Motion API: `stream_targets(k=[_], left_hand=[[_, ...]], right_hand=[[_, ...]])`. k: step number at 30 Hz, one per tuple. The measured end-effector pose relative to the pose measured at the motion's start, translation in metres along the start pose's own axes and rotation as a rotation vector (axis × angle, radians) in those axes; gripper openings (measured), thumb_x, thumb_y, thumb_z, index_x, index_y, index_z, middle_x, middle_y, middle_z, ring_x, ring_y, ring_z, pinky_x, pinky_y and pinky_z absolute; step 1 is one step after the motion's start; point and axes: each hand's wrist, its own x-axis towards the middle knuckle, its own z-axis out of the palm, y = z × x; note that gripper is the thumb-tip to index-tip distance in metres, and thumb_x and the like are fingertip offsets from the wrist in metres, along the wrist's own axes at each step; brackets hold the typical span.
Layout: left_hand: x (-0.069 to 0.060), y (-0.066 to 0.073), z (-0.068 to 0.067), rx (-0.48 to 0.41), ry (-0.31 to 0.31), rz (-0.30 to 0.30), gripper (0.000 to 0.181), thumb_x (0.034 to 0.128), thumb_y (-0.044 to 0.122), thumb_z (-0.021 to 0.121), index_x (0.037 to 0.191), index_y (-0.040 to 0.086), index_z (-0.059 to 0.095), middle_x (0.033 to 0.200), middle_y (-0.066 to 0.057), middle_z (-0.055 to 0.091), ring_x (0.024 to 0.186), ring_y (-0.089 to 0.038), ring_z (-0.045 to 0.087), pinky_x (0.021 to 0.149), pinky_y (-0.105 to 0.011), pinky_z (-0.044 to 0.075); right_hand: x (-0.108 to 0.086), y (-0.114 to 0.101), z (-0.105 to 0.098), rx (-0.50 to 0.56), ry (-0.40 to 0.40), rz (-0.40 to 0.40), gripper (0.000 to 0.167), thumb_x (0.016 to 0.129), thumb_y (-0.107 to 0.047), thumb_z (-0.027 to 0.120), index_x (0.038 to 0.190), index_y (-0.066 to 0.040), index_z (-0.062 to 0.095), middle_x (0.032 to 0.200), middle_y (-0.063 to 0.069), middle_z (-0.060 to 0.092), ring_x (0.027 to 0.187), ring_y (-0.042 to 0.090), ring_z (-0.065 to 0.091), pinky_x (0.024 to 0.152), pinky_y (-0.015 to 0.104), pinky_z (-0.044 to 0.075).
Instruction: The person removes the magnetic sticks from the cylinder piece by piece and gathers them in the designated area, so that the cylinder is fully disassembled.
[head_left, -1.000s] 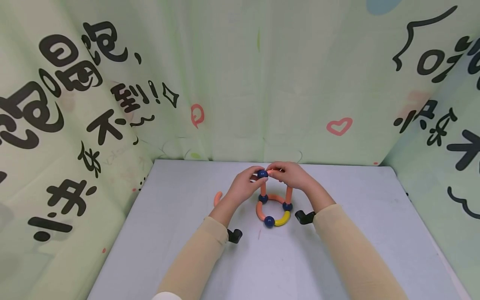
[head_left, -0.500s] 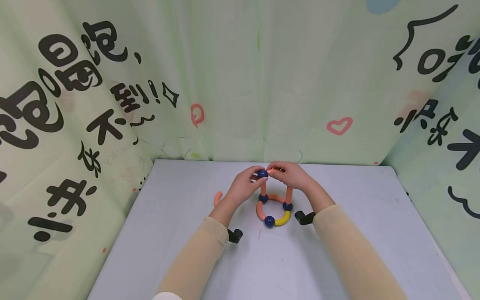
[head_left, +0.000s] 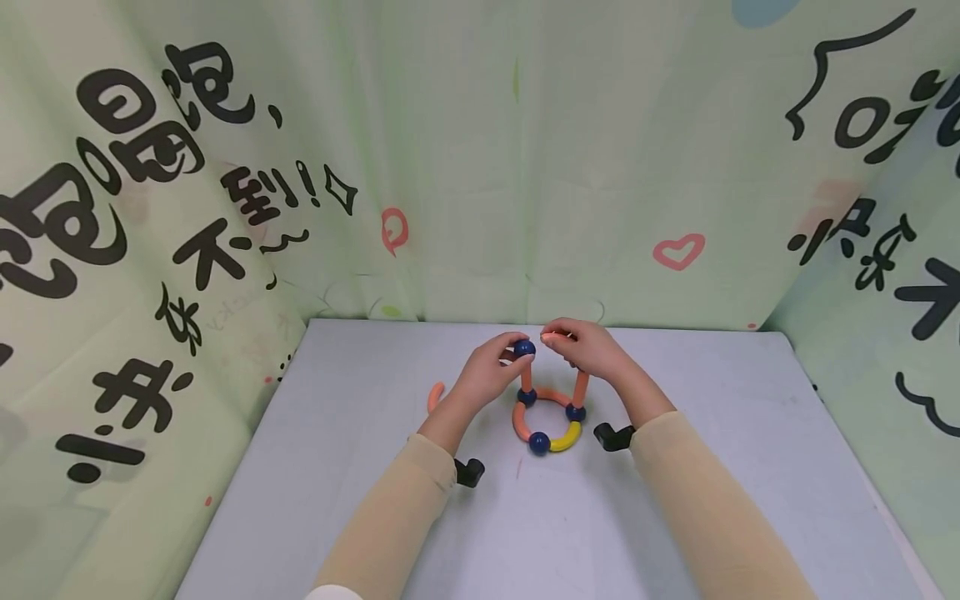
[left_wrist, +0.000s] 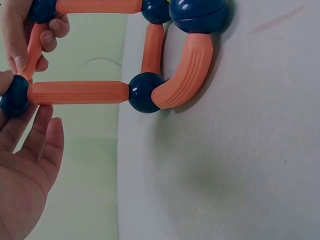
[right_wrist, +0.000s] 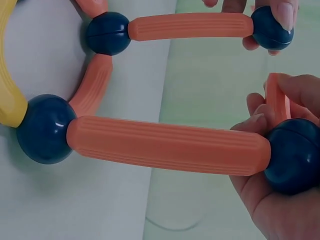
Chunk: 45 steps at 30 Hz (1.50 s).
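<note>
A ring of orange curved rods and a yellow curved rod [head_left: 566,438] joined by dark blue balls lies on the table. Two orange rods rise from it, the left one [head_left: 527,378] topped by a blue ball [head_left: 525,347] that my left hand [head_left: 487,372] pinches. My right hand [head_left: 588,347] is at the top of the right upright rod [right_wrist: 170,145], around its blue ball [right_wrist: 294,156], and pinches a short orange rod [right_wrist: 278,100] attached there. In the right wrist view that rod's free end stands apart from the left ball [right_wrist: 272,29].
A loose orange curved rod [head_left: 436,397] lies left of the ring, beside my left forearm. The white table [head_left: 360,358] ends at a pale green curtain [head_left: 465,167] with black writing, which also stands at both sides.
My right hand has moved slightly right, away from my left hand, and the right upright rod leans right with it. A gap has opened between the hands. My left hand has barely moved.
</note>
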Motion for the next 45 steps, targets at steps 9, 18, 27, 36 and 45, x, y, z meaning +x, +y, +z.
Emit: stream_targets(k=[9, 18, 27, 36, 45], left_hand=[[0.001, -0.001, 0.001, 0.010, 0.000, -0.001, 0.047, 0.0948, 0.044, 0.064, 0.138, 0.030, 0.054, 0.125, 0.006, 0.063, 0.109, -0.014, 0.062, 0.083, -0.032, 0.056], [0.001, -0.002, 0.002, 0.005, 0.000, -0.009, 0.046, 0.0949, 0.043, 0.064, 0.138, 0.031, 0.054, 0.125, 0.007, 0.063, 0.108, -0.014, 0.062, 0.084, -0.034, 0.056], [0.001, -0.001, 0.002, 0.018, -0.002, -0.004, 0.047, 0.0946, 0.045, 0.064, 0.138, 0.030, 0.054, 0.126, 0.006, 0.063, 0.109, -0.014, 0.062, 0.085, -0.033, 0.056], [0.001, -0.001, 0.002, 0.014, -0.008, -0.017, 0.048, 0.0947, 0.045, 0.063, 0.139, 0.032, 0.052, 0.125, 0.005, 0.064, 0.111, -0.015, 0.062, 0.087, -0.034, 0.056], [0.001, -0.003, 0.003, 0.003, -0.007, -0.019, 0.049, 0.0946, 0.045, 0.064, 0.140, 0.032, 0.051, 0.126, 0.004, 0.064, 0.112, -0.015, 0.062, 0.088, -0.034, 0.056]], right_hand=[[-0.007, 0.001, -0.003, 0.051, -0.015, 0.027, 0.036, 0.101, -0.037, 0.055, 0.133, -0.023, 0.058, 0.122, 0.011, 0.063, 0.096, 0.034, 0.059, 0.075, 0.035, 0.055], [-0.012, 0.003, -0.007, 0.095, -0.061, 0.054, 0.026, 0.101, -0.027, 0.052, 0.125, -0.021, 0.062, 0.126, 0.010, 0.061, 0.101, 0.037, 0.061, 0.076, 0.032, 0.054], [-0.018, 0.015, -0.005, 0.211, -0.081, 0.053, 0.026, 0.101, -0.033, 0.056, 0.121, -0.019, 0.064, 0.126, 0.013, 0.065, 0.114, 0.035, 0.060, 0.098, 0.049, 0.049], [-0.032, 0.030, 0.001, 0.275, -0.051, 0.043, 0.043, 0.091, -0.051, 0.066, 0.128, -0.032, 0.059, 0.131, 0.004, 0.060, 0.120, 0.028, 0.058, 0.107, 0.063, 0.036], [-0.041, 0.038, 0.008, 0.362, -0.015, -0.017, 0.041, 0.094, -0.036, 0.067, 0.133, -0.031, 0.056, 0.136, 0.004, 0.057, 0.122, 0.032, 0.060, 0.110, 0.058, 0.039]])
